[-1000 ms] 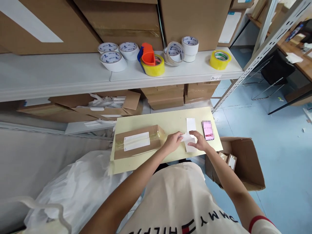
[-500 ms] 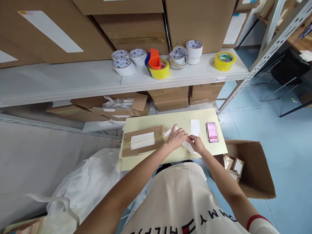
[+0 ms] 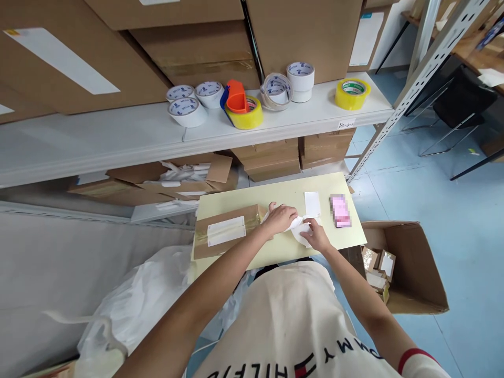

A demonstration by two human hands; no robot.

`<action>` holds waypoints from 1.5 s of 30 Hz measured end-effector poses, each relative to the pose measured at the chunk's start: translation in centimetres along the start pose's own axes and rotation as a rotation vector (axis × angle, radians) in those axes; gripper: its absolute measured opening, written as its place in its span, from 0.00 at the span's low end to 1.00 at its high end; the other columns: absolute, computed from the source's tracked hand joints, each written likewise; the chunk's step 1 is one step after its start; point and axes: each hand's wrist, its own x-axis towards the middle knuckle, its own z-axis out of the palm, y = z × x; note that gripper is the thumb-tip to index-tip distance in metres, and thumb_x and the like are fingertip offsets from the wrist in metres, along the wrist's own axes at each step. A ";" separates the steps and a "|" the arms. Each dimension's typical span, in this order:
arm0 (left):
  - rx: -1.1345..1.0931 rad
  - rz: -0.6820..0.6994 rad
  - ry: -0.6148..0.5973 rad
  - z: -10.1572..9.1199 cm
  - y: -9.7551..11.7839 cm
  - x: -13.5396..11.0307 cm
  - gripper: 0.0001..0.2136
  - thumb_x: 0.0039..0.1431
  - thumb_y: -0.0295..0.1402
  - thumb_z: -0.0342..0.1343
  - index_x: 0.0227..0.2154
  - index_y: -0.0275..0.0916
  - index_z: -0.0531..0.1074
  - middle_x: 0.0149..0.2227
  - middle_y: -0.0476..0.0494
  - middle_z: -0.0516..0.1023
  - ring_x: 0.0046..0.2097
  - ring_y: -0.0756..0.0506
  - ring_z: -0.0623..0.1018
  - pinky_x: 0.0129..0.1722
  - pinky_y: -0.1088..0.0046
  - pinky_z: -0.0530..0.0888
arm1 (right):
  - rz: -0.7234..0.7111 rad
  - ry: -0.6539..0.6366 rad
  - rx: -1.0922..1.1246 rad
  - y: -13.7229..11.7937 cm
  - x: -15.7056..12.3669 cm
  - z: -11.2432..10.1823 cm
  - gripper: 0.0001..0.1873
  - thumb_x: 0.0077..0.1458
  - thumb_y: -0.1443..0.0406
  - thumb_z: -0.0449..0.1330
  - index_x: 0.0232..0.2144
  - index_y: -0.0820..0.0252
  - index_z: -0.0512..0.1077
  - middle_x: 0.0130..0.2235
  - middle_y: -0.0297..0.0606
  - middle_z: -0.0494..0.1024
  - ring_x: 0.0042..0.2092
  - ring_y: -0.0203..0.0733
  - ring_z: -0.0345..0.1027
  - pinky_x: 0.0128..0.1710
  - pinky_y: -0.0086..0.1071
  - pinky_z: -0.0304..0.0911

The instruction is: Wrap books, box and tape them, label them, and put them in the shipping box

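On the pale yellow board [image 3: 275,191] both my hands meet over a small white paper sheet [image 3: 300,229]. My left hand [image 3: 279,218] has its fingers curled on the sheet's left edge. My right hand [image 3: 317,235] pinches the sheet from the right. Left of my hands lies a taped brown parcel [image 3: 226,229] bearing a white label. Just beyond my hands lie a white label sheet [image 3: 312,203] and a pink phone [image 3: 340,210].
A white shelf [image 3: 118,131] above holds several tape rolls [image 3: 187,107], a yellow roll with an orange dispenser [image 3: 242,105] and another yellow roll [image 3: 352,93]. An open carton [image 3: 409,273] of small packets sits on the blue floor at right. White plastic bags [image 3: 145,304] lie at lower left.
My hands came together on the white sheet and shifted slightly left, toward the parcel's end. The camera view moved a little.
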 end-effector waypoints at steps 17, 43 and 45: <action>-1.176 -0.350 0.591 -2.6 -0.5 -2.6 0.24 0.43 0.55 0.62 0.32 0.37 0.76 0.31 0.44 0.80 0.33 0.46 0.75 0.33 0.71 0.70 | -0.107 0.152 0.236 -4.5 0.5 -1.1 0.32 0.48 0.49 0.65 0.51 0.56 0.65 0.50 0.48 0.76 0.52 0.51 0.71 0.52 0.47 0.65; -1.473 -0.066 0.477 -2.6 -7.3 -20.6 0.18 0.48 0.49 0.63 0.34 0.39 0.77 0.34 0.44 0.81 0.38 0.45 0.79 0.45 0.64 0.75 | -0.496 0.315 -0.369 -21.6 -5.9 12.9 0.12 0.64 0.66 0.52 0.43 0.51 0.74 0.45 0.40 0.81 0.49 0.46 0.74 0.54 0.47 0.61; -1.540 -0.054 0.452 -2.6 -7.5 -21.4 0.19 0.47 0.49 0.63 0.34 0.39 0.76 0.33 0.45 0.80 0.38 0.46 0.78 0.47 0.64 0.75 | -0.479 0.342 -0.333 -22.1 -6.4 13.6 0.10 0.63 0.64 0.53 0.41 0.52 0.75 0.42 0.40 0.82 0.46 0.46 0.75 0.52 0.46 0.62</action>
